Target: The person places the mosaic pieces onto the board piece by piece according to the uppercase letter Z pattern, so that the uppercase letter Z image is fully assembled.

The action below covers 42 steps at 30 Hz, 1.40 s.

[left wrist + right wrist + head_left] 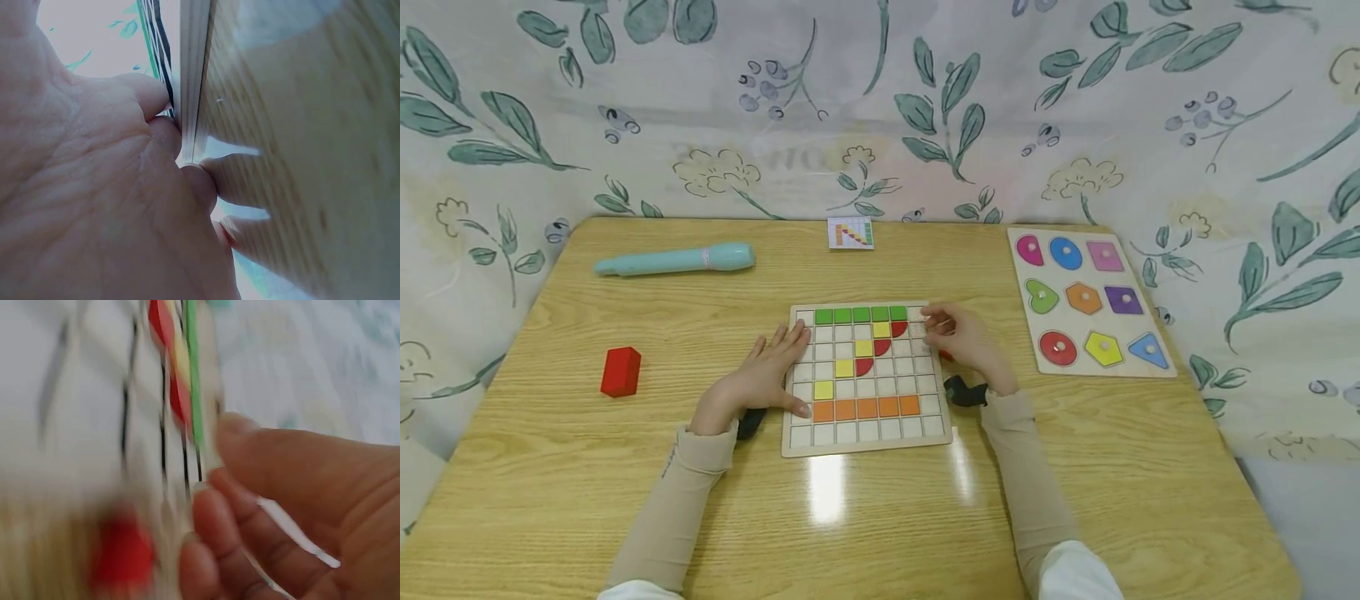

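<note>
A wooden grid board (867,432) lies between the hands, with a row of green squares (861,316), a row of orange squares (867,407), a diagonal of yellow squares (845,368) and red quarter-round pieces (882,347). The left hand (760,379) rests on the board's left edge, fingers spread and thumb beside the orange row. At the upper right edge is the right hand (962,337), its fingers loosely bent. In the right wrist view its thumb (275,456) and fingertips come right at the board's edge, with no piece visible between them. A red piece (946,355) shows partly beneath that hand.
A pattern card (851,233) lies at the back. To the right is a shape puzzle board (1105,333) with knobbed pieces. A light-blue microphone-shaped thing (676,260) and a red block (621,372) lie on the left. Floral fabric (880,108) hangs behind the table.
</note>
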Tool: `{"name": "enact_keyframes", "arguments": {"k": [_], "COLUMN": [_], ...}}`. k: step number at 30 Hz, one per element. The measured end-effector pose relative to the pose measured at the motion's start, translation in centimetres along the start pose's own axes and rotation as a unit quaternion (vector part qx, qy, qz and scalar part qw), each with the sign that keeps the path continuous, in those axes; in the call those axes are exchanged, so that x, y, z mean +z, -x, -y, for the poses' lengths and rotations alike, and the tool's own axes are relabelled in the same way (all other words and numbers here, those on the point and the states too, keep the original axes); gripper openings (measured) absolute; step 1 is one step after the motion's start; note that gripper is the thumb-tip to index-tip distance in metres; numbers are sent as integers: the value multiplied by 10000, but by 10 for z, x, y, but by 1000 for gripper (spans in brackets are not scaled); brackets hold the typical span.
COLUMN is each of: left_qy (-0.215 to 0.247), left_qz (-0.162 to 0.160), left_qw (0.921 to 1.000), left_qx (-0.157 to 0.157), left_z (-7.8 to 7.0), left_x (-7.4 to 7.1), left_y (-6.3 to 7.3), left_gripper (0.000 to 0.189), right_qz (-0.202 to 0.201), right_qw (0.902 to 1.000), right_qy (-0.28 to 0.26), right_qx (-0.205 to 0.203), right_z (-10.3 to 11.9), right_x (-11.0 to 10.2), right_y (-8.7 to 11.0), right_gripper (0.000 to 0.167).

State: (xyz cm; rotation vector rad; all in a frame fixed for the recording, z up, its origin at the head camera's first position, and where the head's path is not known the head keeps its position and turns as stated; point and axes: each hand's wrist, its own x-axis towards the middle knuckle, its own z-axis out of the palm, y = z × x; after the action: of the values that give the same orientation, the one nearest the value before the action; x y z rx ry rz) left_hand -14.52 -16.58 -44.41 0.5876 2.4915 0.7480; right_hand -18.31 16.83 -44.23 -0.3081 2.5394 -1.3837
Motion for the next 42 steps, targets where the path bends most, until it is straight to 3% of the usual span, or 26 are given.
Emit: {"name": "enact_keyframes", "arguments": {"k": [2, 6, 10, 13, 24, 35, 42], "left_qy": [11, 2, -29, -35, -31, 16, 6], "left_qz": [0, 11, 28, 29, 25, 23, 14], "left_qw": [10000, 10000, 10000, 10000, 10000, 10000, 10000], "left_qx": [15, 24, 1, -18, -34, -7, -1], "left_z": [0, 0, -1, -1, 0, 0, 1], "left_x": [0, 0, 0, 0, -1, 0, 1], "left_y": [0, -1, -1, -1, 0, 0, -1], "left_gripper": [124, 124, 124, 124, 124, 124, 124], "right_qz": [-37, 427, 934, 1081, 641, 131, 52], "right_qw": [9999, 9991, 9952, 9925, 9960, 9957, 9953], "right_qy": [68, 4, 153, 424, 601, 857, 934], "right_qx": [103, 8, -252, -374, -141, -314, -238], "right_z": [-14, -33, -34, -29, -18, -18, -9], "right_x": [-15, -36, -41, -36, -22, -11, -8], "right_y": [2, 7, 9, 8, 5, 0, 2], "right_gripper": [45, 57, 64, 60, 44, 48, 44]}}
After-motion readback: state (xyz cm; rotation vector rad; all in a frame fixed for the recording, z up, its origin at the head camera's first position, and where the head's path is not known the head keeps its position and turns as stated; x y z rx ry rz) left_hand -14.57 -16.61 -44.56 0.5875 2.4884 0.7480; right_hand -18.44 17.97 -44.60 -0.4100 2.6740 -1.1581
